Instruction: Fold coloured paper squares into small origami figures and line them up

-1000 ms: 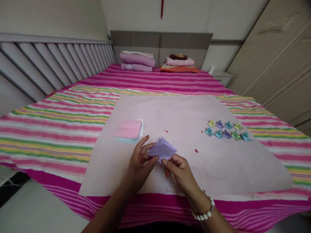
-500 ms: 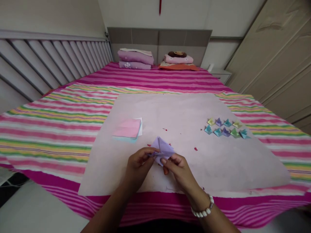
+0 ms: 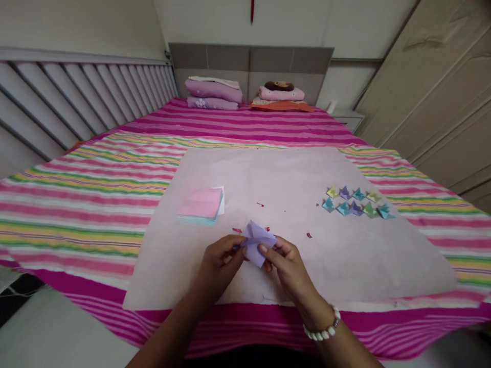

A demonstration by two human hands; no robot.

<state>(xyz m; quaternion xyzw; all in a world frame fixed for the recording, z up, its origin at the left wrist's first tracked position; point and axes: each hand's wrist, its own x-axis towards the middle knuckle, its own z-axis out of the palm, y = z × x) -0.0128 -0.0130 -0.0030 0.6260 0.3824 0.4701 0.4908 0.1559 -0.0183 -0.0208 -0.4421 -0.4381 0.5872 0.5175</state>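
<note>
A partly folded sheet of purple origami paper (image 3: 256, 247) is held above the white sheet (image 3: 291, 174), near its front edge. Its left corner is pinched between the thumb and fingers of my left hand (image 3: 221, 255). My right hand (image 3: 287, 259) grips the paper's right side, the thumb lying on the front and the fingers behind it, partly hidden. To the left lies a stack of square paper (image 3: 201, 203), pink on top with blue and white edges showing. Several small folded paper figures (image 3: 356, 208) in yellow, purple, blue and green stand in two rows at the right.
Small red scraps (image 3: 309, 235) are scattered on the white sheet around my hands. Beneath it, a striped cover (image 3: 88, 204) spreads over the bed. Folded purple bedding (image 3: 215, 92) and a pink pile (image 3: 282, 94) sit by the headboard (image 3: 230, 59).
The purple paper has turned and shifted slightly to the right and down, with its fold more spread. My right hand has moved a little to the right; both hands keep hold.
</note>
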